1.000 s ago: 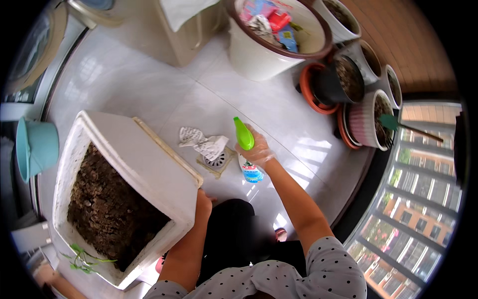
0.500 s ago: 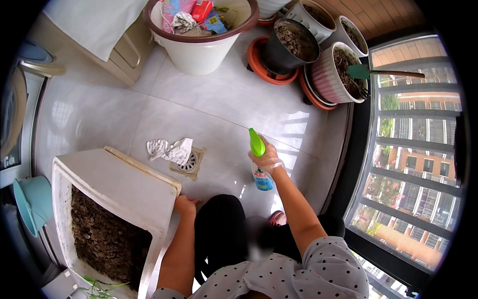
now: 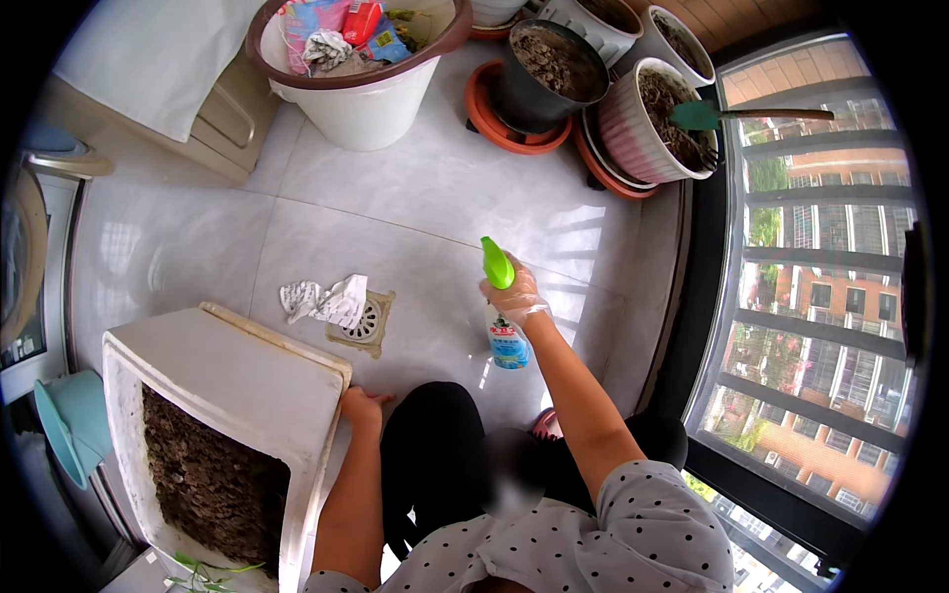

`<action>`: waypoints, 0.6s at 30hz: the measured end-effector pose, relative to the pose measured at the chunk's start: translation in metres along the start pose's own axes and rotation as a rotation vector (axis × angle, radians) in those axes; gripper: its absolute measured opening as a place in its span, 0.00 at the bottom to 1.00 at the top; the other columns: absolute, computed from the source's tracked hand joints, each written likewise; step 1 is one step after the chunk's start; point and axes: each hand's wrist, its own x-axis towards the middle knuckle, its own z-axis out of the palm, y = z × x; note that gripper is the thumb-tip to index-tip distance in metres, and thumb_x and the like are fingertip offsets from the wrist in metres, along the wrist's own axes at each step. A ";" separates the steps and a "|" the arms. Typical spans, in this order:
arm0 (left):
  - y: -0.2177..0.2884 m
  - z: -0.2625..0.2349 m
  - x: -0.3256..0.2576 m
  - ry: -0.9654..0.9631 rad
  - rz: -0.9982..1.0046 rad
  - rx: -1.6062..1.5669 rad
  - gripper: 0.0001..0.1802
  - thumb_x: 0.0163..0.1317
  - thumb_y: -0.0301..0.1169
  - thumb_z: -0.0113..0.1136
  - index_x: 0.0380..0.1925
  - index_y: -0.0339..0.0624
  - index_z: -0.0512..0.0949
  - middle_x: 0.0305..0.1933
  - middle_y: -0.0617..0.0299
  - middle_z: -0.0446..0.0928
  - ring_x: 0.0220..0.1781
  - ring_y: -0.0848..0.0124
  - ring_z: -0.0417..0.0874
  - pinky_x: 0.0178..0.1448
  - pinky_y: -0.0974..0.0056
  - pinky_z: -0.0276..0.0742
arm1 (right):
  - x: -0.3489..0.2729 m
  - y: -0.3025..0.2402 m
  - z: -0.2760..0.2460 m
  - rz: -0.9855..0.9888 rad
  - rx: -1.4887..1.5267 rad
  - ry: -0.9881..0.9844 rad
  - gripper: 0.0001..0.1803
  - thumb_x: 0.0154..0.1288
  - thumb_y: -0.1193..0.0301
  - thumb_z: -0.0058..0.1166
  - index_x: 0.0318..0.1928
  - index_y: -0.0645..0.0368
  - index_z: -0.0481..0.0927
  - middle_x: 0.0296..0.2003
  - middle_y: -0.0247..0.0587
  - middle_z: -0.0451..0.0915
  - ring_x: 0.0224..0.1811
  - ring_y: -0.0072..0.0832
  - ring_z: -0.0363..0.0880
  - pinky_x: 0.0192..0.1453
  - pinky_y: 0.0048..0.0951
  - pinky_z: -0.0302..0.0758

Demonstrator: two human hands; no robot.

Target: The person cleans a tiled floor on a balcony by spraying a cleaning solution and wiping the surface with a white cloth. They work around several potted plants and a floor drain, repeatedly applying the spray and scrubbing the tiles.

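Right hand: the right hand [image 3: 516,295], in a clear thin glove, is closed around the neck of the spray bottle [image 3: 508,348].
Spray bottle: it is in front of the person, over the grey tiled floor [image 3: 405,267], with its bright green spray head [image 3: 497,265] uppermost.
Left hand: the left hand [image 3: 364,405] is at the near corner of the white planter [image 3: 232,371]; its fingers are partly hidden, so I cannot tell if they grip.
Planter: it holds dark brown soil [image 3: 213,479].
Floor drain: a crumpled paper [image 3: 341,301] lies partly over the drain [image 3: 372,321].
Farther side: a white bin [image 3: 366,111] with brown rim holds colourful wrappers [image 3: 364,25].
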 end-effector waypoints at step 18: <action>0.004 -0.010 -0.002 0.002 0.069 0.145 0.23 0.26 0.42 0.77 0.14 0.35 0.78 0.15 0.55 0.76 0.17 0.61 0.76 0.27 0.60 0.71 | -0.067 0.093 -0.007 0.466 0.330 0.334 0.24 0.47 0.70 0.57 0.46 0.64 0.70 0.29 0.41 0.77 0.31 0.31 0.76 0.38 0.30 0.74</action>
